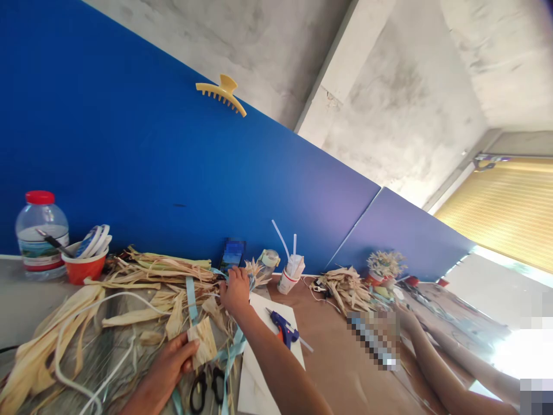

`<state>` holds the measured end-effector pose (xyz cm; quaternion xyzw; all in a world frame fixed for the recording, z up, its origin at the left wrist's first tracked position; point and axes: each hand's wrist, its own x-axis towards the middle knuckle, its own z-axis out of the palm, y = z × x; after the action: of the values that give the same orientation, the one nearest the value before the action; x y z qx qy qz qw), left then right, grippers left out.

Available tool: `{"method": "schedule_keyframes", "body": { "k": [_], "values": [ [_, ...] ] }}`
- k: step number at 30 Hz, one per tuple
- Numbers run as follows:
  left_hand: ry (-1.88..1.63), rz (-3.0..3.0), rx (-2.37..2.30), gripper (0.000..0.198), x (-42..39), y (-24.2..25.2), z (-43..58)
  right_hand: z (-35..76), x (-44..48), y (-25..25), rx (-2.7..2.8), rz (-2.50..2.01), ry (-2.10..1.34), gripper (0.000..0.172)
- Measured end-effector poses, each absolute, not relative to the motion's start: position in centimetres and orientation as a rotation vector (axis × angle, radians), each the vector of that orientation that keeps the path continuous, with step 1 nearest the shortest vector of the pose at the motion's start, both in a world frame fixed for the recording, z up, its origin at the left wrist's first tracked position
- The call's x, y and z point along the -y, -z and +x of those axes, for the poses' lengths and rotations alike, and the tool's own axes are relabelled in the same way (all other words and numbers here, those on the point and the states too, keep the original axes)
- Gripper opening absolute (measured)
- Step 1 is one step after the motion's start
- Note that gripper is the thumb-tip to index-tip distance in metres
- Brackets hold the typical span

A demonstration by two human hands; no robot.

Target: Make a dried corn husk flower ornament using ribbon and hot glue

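My left hand (pixel 175 357) is closed on a flat, pale piece of dried corn husk (pixel 202 341), pinched between thumb and fingers. Just below it lie black-handled scissors (pixel 207 391). My right hand (pixel 237 291) reaches farther out, over the edge of the husk pile, close to a phone (pixel 232 253) leaning on the blue panel. Its fingers bend downward and their tips are hidden, so what they touch cannot be seen. Right of that hand stands a flower of pointed husk pieces (pixel 256 272). Light blue ribbon (pixel 191 300) runs between the husks.
A blue glue gun (pixel 284 329) lies on a white board (pixel 270 369). Behind are a cup with straws (pixel 288 279), a red tub (pixel 84 268) and a red-capped bottle (pixel 41 236). White cord (pixel 64 369) loops at left. Another person's arms (pixel 432 351) work at right.
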<state>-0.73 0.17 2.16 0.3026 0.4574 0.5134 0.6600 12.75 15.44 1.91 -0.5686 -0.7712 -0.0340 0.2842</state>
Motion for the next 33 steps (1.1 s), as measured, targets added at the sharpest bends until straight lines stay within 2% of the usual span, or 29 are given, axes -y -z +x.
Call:
{"method": "schedule_keyframes", "body": {
  "k": [7, 11, 15, 18, 21, 25, 28, 30, 33],
  "values": [
    [-1.169, 0.670, -1.027, 0.034, -0.4, -1.5, -0.7, 12.5, -17.3, -1.7, 2.184, -1.563, 0.087, 0.033],
    [-1.170, 0.672, -1.028, 0.033, -0.5, -1.4, -0.8, 12.8, -18.5, -3.7, 2.180, -1.468, 0.120, 0.039],
    [-1.160, 0.661, -1.043, 0.032, -0.4, -1.4, -0.9, 12.9, -18.2, -6.5, 1.949, -1.340, 0.112, 0.048],
    [-1.144, 0.666, -1.051, 0.032, -0.5, -1.2, -0.9, 12.7, -15.8, -6.5, 1.700, -1.249, -0.113, 0.038],
    [-1.146, 0.674, -1.057, 0.031, -0.5, -1.3, -0.8, 12.6, -11.9, -3.9, 1.506, -1.211, -0.442, 0.030],
    [-1.133, 0.703, -1.041, 0.032, -0.4, -2.2, -0.6, 13.1, -8.0, -0.9, 1.389, -1.247, -0.616, 0.030],
    [-1.127, 0.692, -1.062, 0.034, -0.2, -2.7, -0.5, 13.7, -8.3, -1.6, 1.420, -1.345, -0.709, 0.023],
    [-1.134, 0.702, -1.080, 0.033, -0.1, -2.5, -0.5, 14.0, -9.9, -3.0, 1.562, -1.435, -0.609, 0.020],
    [-1.136, 0.715, -1.078, 0.031, -0.1, -2.1, -0.8, 13.8, -13.1, -5.1, 1.926, -1.649, -0.248, 0.029]
  ]
}}
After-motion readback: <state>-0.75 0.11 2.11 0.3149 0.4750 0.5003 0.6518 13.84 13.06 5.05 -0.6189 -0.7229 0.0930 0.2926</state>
